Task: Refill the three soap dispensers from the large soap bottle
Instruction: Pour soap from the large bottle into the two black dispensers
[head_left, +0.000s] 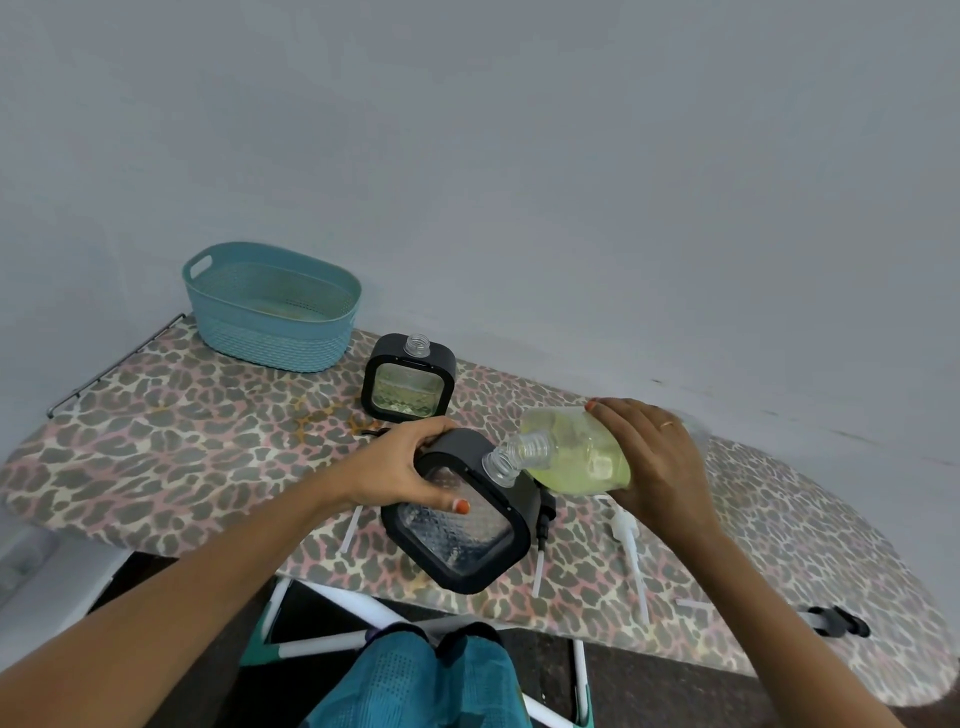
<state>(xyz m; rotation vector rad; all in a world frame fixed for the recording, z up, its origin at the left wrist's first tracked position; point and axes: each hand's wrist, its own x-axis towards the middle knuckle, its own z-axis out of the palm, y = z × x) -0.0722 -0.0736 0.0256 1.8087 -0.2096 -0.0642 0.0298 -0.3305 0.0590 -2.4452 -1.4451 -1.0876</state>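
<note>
My left hand (402, 470) grips a black-framed clear soap dispenser (462, 530), tilted above the board with its open threaded neck pointing right. My right hand (649, 462) holds the large soap bottle (576, 452) of yellow-green soap on its side, its open mouth touching the dispenser's neck. A second dispenser (409, 379) stands upright behind, neck open, with some yellowish liquid inside. A third dispenser is not in view.
A teal basket (270, 306) sits at the back left of the leopard-print ironing board (171, 441). A white pump head (626, 530) with its tube and a black pump (544, 519) lie on the board near the front. A wall runs close behind.
</note>
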